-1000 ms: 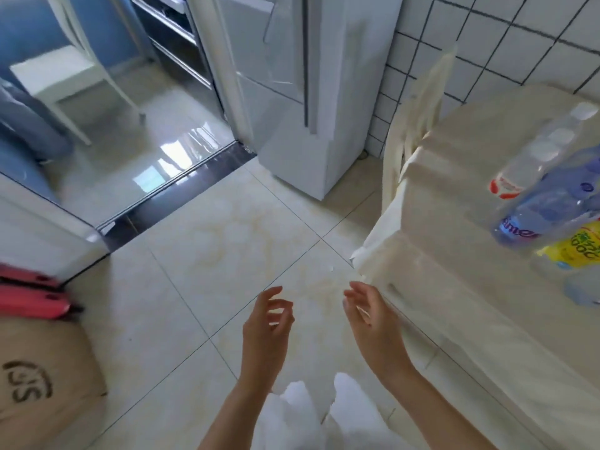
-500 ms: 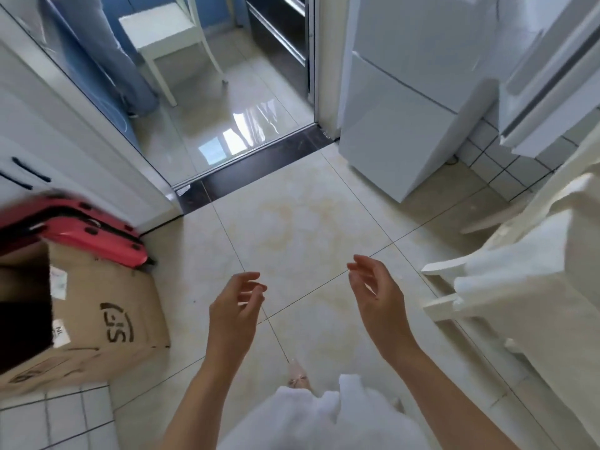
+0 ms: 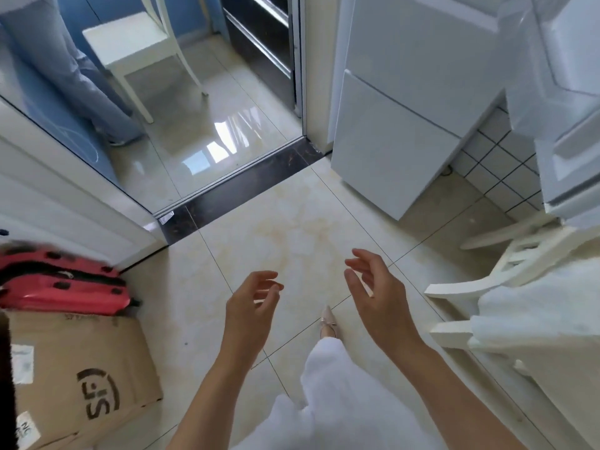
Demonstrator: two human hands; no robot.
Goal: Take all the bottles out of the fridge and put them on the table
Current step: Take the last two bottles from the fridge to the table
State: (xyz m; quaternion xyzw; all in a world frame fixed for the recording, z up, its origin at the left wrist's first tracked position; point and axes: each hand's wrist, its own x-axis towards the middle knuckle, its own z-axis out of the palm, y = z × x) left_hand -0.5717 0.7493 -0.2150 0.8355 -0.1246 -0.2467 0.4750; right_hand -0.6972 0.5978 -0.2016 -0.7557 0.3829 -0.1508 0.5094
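Note:
The white fridge (image 3: 399, 125) stands at the upper right, its lower drawer front closed. An open white fridge door (image 3: 565, 102) hangs at the far right edge. No bottle is in view. My left hand (image 3: 250, 310) and my right hand (image 3: 376, 293) hover over the tiled floor, both empty with fingers apart. The table with its pale cloth (image 3: 532, 319) shows only as a corner at the right.
A white chair (image 3: 470, 293) is pushed against the table at the right. A cardboard box (image 3: 81, 378) and a red case (image 3: 61, 284) sit at the left. A doorway with a dark threshold (image 3: 243, 186) leads to another room with a white chair (image 3: 130, 43) and a person's legs (image 3: 81, 76).
The view has swung left, away from the table and its bottles, and towards the fridge and doorway. Both hands stay empty and have spread slightly apart.

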